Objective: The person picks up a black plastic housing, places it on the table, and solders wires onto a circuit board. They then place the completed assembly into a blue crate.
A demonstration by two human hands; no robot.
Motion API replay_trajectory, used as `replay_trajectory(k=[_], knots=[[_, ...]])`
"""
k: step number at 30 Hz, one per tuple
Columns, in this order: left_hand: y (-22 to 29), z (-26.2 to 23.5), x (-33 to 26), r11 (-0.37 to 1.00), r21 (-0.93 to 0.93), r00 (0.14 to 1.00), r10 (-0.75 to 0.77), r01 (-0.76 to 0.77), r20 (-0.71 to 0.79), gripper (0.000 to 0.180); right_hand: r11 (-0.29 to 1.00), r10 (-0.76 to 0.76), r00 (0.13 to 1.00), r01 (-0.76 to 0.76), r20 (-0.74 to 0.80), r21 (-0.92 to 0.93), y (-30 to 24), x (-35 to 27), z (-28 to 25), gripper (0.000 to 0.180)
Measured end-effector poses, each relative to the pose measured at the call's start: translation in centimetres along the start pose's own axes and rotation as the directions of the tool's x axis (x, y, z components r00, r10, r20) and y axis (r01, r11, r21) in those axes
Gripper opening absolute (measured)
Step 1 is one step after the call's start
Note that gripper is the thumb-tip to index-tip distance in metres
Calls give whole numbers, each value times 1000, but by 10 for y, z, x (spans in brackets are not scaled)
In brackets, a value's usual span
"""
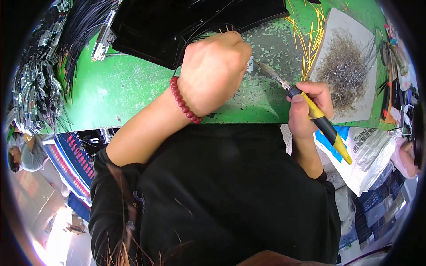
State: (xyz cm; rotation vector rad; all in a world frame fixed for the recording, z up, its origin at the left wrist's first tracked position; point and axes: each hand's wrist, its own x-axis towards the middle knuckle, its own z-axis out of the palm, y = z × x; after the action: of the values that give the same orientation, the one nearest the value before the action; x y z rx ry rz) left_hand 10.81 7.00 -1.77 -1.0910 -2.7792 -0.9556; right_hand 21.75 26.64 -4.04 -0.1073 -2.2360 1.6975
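My right hand (310, 106) grips a yellow-and-black soldering iron (326, 126) like a pen. Its dark, narrow tip points left, close to a small white part (250, 64) at the edge of my left hand; whether they touch I cannot tell. Over the green worktop, my left hand (215, 71) is closed with its back turned up, and its curled fingertips are mostly hidden. What they pinch is out of sight. A thin black wire passes beside that wrist, which wears a dark red bead bracelet (182, 104).
A black tray (151, 31) lies beyond my left hand. Bundled black wires (82, 31) and shiny small parts (37, 88) crowd the left. Yellow wires (310, 42) lie near a grey board (335, 20) heaped with dark residue. White bags (368, 150) sit below the table's right side.
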Motion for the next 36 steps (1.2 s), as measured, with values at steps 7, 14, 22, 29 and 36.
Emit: replay_trajectory(k=[7,14,22,29,36], knots=[[0,2,-1,999,34,1000,0,0,10,6,1000,28,999,-28,-42,6,2,0,6,20],[0,3,0,999,43,1000,4,-4,1,5,999,46,999,-46,-6,-20,-4,3,9,20],[1,1,0,999,48,1000,-1,1,6,4,993,-22,994,34,-107,113,11,-4,6,27],[2,1,0,999,54,1000,-9,8,13,4,994,-48,994,58,-100,92,10,-3,6,25],[2,1,0,997,74,1000,-1,-1,26,3,996,-41,994,48,-101,73,9,-3,5,22]])
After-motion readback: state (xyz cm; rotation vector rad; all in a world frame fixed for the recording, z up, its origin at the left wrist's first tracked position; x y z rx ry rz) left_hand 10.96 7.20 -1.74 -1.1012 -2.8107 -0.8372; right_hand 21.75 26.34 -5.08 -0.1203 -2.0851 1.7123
